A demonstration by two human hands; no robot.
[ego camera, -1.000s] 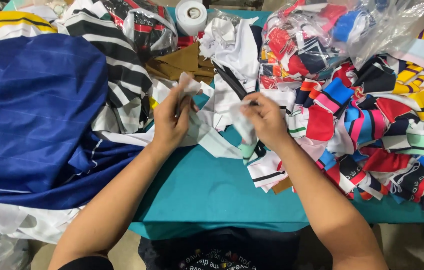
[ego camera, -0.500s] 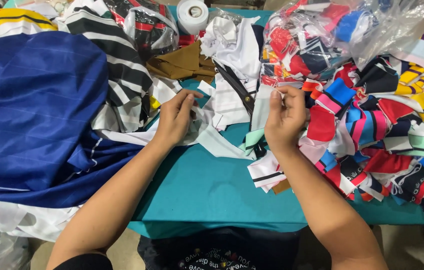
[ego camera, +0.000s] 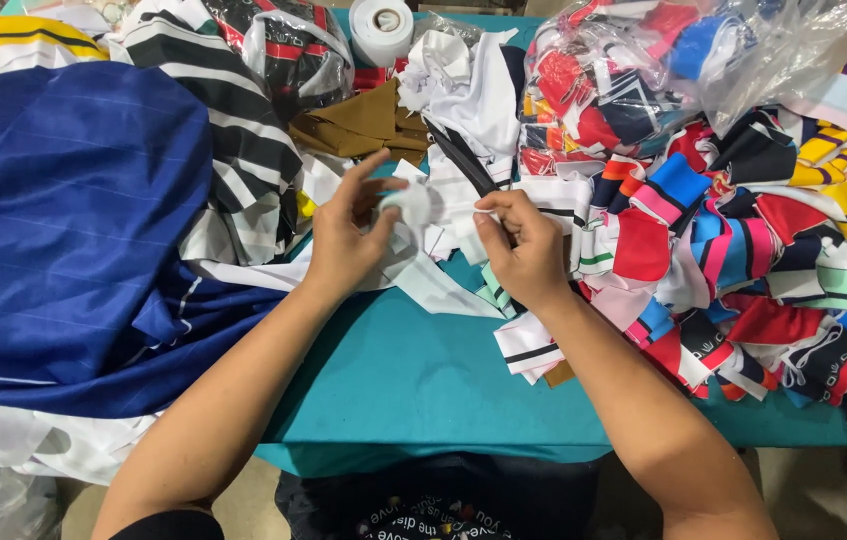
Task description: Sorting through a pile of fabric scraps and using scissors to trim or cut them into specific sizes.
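Over the teal worktop (ego camera: 414,370), the left hand (ego camera: 349,235) pinches a small white fabric piece (ego camera: 412,203) by its fingertips while the right hand (ego camera: 524,245) grips a thin white strip (ego camera: 464,215) beside it, so the sorting-and-pairing step seems underway, needing careful alignment among scraps.

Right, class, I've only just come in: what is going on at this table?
A person sits at a teal table heaped with fabric. The left hand pinches a small white piece of cloth, and the right hand holds its other end. A big blue cloth lies to the left, a pile of colourful fabric pieces to the right, and a white tape roll at the far edge.
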